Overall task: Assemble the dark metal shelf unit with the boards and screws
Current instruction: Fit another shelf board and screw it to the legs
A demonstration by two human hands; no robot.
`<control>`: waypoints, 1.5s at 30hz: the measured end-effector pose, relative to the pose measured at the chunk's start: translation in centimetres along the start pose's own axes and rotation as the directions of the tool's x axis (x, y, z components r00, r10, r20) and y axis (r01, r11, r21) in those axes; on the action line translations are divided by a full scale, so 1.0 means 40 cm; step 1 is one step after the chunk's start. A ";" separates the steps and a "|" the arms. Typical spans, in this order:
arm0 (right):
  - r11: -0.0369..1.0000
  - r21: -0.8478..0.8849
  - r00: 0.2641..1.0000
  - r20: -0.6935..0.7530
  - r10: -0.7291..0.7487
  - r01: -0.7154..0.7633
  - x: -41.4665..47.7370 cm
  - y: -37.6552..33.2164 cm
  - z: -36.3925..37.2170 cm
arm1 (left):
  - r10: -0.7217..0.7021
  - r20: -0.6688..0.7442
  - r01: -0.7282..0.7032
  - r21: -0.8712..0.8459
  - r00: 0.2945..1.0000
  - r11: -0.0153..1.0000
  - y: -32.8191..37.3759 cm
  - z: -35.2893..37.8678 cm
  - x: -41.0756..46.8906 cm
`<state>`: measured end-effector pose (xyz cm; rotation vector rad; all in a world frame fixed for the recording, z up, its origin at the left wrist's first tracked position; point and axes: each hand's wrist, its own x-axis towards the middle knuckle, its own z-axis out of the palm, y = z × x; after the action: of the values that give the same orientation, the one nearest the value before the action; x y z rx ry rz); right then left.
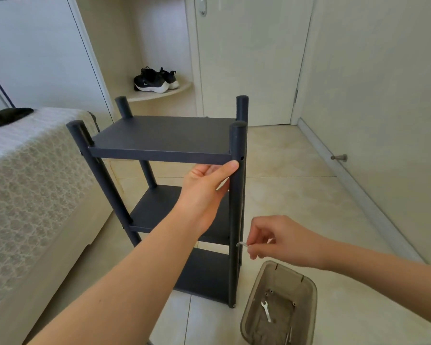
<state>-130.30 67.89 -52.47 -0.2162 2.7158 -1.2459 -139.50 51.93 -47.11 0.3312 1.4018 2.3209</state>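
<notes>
Stretching the left forearm (125,282) up from below, bracing the shelf unit (135,220) standing upright on the floor (296,195) beside the bed (35,183). Gripping under the front lip of the top board (164,135) with the left hand (204,192), laying the thumb straight toward the front right post (237,210). Pinching a small silver key (241,244) in the right hand (281,241), fingertips pressed together on it, setting its bent tip against that post at the middle board's (157,207) level. Apparently tightening that board's screw, with all three boards seated. Leaving an open hole (241,158) beside the top board, probably awaiting a screw. Next, likely needing one from the clear tray (306,290) at the floor's near edge by the post's foot, holding a spanner (266,311) and loose screws (269,293).
</notes>
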 end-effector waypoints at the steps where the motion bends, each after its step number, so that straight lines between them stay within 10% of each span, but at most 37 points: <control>1: 0.998 0.050 0.998 -0.059 -0.031 0.034 -0.013 -0.028 -0.012 | 0.007 0.003 -0.007 0.003 1.000 1.000 -0.001 -0.001 0.001; 16: 0.922 0.195 0.819 -0.545 -0.182 0.334 -0.036 -0.193 -0.126 | 0.024 0.038 -0.025 0.038 0.999 0.999 0.000 -0.029 0.017; 45: 0.921 0.203 0.822 -0.542 -0.177 0.332 -0.009 -0.174 -0.127 | 0.035 0.049 -0.033 -0.041 0.998 0.999 0.000 -0.032 0.019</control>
<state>-130.42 67.22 -43.88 -0.2525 2.9425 -2.0239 -140.70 51.26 -47.73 0.4009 1.3342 2.3489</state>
